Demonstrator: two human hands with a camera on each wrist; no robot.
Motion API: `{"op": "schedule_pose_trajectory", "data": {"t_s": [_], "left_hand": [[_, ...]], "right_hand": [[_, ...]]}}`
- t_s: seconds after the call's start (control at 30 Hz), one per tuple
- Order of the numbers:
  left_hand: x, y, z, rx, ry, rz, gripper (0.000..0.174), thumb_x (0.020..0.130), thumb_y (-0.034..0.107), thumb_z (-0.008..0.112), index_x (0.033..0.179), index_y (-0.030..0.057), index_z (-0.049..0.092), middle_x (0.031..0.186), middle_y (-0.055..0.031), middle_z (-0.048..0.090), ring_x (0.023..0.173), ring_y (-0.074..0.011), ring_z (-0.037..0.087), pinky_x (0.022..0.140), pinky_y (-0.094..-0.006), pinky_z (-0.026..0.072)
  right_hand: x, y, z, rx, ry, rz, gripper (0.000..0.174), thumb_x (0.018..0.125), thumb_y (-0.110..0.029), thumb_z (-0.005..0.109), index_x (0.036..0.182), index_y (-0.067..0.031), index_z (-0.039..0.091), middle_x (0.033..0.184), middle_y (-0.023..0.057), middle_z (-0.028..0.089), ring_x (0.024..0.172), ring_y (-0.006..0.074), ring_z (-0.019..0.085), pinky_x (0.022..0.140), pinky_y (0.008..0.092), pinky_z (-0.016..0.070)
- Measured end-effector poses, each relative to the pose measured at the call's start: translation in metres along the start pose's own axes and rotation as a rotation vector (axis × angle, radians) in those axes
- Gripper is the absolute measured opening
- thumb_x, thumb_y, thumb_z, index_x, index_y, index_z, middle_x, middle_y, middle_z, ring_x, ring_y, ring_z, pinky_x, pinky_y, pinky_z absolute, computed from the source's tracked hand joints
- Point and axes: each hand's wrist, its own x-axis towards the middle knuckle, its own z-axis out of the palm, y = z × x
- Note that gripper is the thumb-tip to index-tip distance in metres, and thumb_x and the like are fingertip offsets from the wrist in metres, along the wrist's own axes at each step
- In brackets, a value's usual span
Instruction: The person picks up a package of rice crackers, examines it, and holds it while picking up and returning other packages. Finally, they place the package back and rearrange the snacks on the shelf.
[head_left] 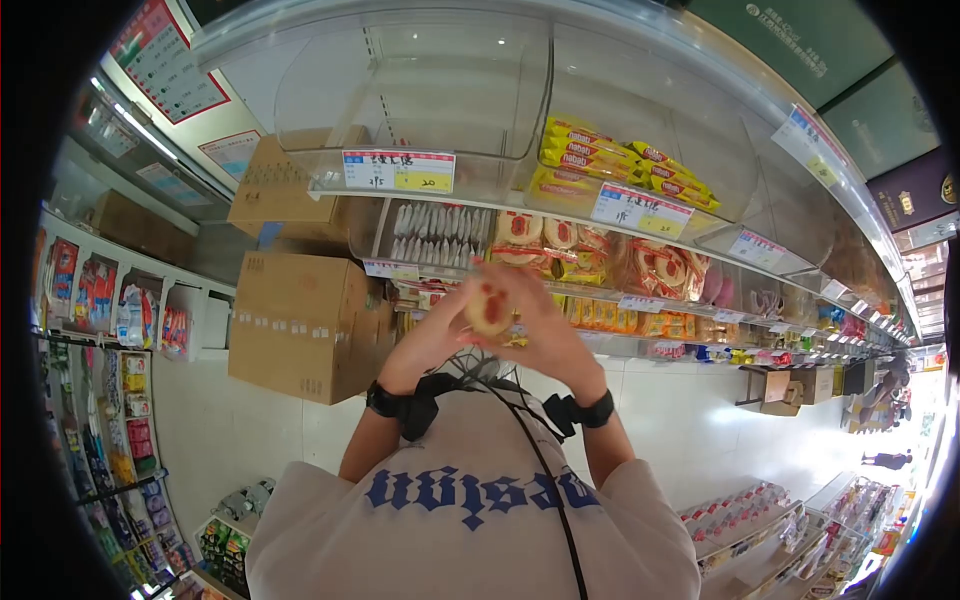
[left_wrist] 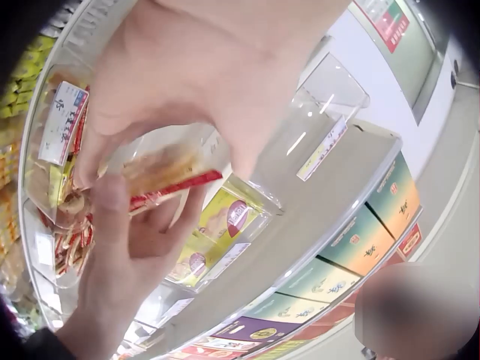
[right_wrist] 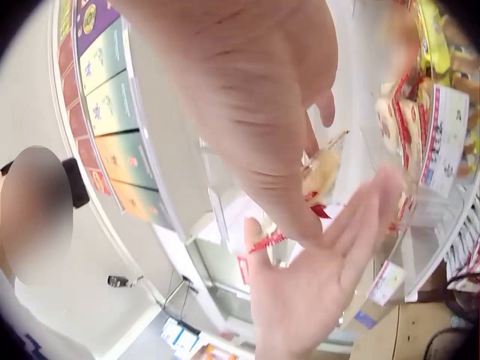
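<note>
A round pastry (head_left: 490,307) with red markings, in clear wrapping, is in front of the chest between the two hands. My left hand (head_left: 436,335) (left_wrist: 187,67) curves round one side of it, its thumb and fingers spread at the edges. Round the other side, my right hand (head_left: 552,335) (right_wrist: 247,97) holds it with thumb and fingers. In the left wrist view the pastry pack (left_wrist: 169,176) is seen edge-on with a red strip. The right wrist view shows the pack (right_wrist: 321,176) partly hidden behind my right hand.
Shelf bins ahead hold yellow snack packs (head_left: 585,165) and similar round pastries (head_left: 665,268). Two cardboard boxes (head_left: 290,325) are stacked at the left. Low racks (head_left: 750,520) stand behind at the right. A distant person (head_left: 887,460) is at the far right.
</note>
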Motion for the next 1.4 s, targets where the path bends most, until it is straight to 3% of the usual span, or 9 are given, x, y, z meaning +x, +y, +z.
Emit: {"op": "schedule_pose_trajectory", "data": {"t_s": [0.1,0.27,0.47,0.67,0.8,0.97,1.2,1.33,1.4], "left_hand": [[-0.005,0.004,-0.007,0.237,0.078,0.029,0.043,0.105,0.025,0.055,0.140,0.0002,0.051,0.131,-0.0149,0.062,0.121,-0.0244,0.062,0.103,-0.0369,0.0507],[-0.010,0.009,-0.025,0.313,0.151,0.209,0.044,0.100,0.011,0.059,0.141,-0.0032,0.049,0.131,-0.0179,0.064,0.123,-0.0268,0.063,0.101,-0.0375,0.0529],[-0.024,0.018,-0.020,0.219,0.188,0.275,0.041,0.101,0.018,0.058,0.138,0.0004,0.053,0.125,-0.0139,0.067,0.112,-0.0227,0.068,0.085,-0.0344,0.0583],[-0.025,0.025,-0.022,0.146,0.238,0.254,0.045,0.104,0.035,0.056,0.137,0.0037,0.055,0.121,-0.0142,0.069,0.104,-0.0220,0.071,0.079,-0.0329,0.0598],[-0.019,0.027,-0.027,0.039,0.229,0.249,0.046,0.104,0.040,0.055,0.134,0.0048,0.056,0.119,-0.0128,0.069,0.104,-0.0213,0.071,0.079,-0.0337,0.0599],[-0.013,0.020,-0.013,0.004,0.186,0.395,0.042,0.101,0.031,0.063,0.131,0.0027,0.057,0.115,-0.0090,0.068,0.106,-0.0181,0.069,0.087,-0.0308,0.0569],[-0.015,0.027,-0.011,0.183,0.212,0.302,0.045,0.090,0.009,0.074,0.131,0.0012,0.057,0.118,-0.0085,0.067,0.106,-0.0160,0.067,0.090,-0.0294,0.0543],[-0.020,0.026,-0.013,0.107,0.211,0.283,0.046,0.088,0.004,0.071,0.132,0.0002,0.057,0.119,-0.0106,0.066,0.108,-0.0194,0.067,0.091,-0.0327,0.0564],[-0.018,0.022,-0.019,0.112,0.238,0.296,0.048,0.089,0.002,0.065,0.135,-0.0018,0.051,0.121,-0.0186,0.065,0.111,-0.0334,0.069,0.093,-0.0422,0.0583]], "right_hand": [[0.002,0.003,0.010,0.200,-0.048,0.035,0.083,0.080,-0.024,0.083,0.148,-0.0039,0.041,0.148,0.0210,0.049,0.137,0.0369,0.048,0.115,0.0439,0.0376],[0.000,0.105,0.018,-0.034,0.486,0.450,0.056,0.086,-0.032,0.078,0.127,-0.0001,0.058,0.119,0.0186,0.065,0.111,0.0353,0.061,0.094,0.0452,0.0494],[0.014,0.136,0.039,-0.340,0.409,0.612,0.045,0.084,-0.033,0.080,0.110,-0.0003,0.064,0.091,0.0138,0.069,0.087,0.0320,0.066,0.075,0.0441,0.0520],[0.004,0.128,0.022,0.091,0.616,0.580,0.038,0.088,-0.018,0.078,0.121,-0.0020,0.065,0.073,0.0047,0.063,0.077,0.0127,0.065,0.067,0.0290,0.0496],[-0.001,0.080,0.019,0.618,0.677,0.529,0.036,0.094,-0.010,0.073,0.127,-0.0021,0.063,0.087,0.0000,0.063,0.080,0.0058,0.060,0.066,0.0214,0.0464],[-0.001,0.031,0.068,0.707,0.309,0.439,0.048,0.094,-0.006,0.072,0.137,-0.0032,0.053,0.089,0.0008,0.064,0.079,0.0074,0.061,0.069,0.0226,0.0487],[-0.005,0.031,0.062,0.177,0.245,0.277,0.047,0.087,-0.014,0.080,0.129,-0.0019,0.062,0.087,0.0051,0.066,0.078,0.0129,0.062,0.072,0.0281,0.0509],[-0.005,0.073,0.032,-0.339,0.514,0.375,0.049,0.086,-0.010,0.076,0.132,-0.0049,0.061,0.114,0.0166,0.067,0.109,0.0325,0.063,0.095,0.0432,0.0495],[-0.003,0.097,0.024,-0.549,0.548,0.318,0.051,0.088,-0.007,0.073,0.137,-0.0064,0.059,0.125,0.0177,0.065,0.118,0.0356,0.062,0.102,0.0450,0.0473]]}}
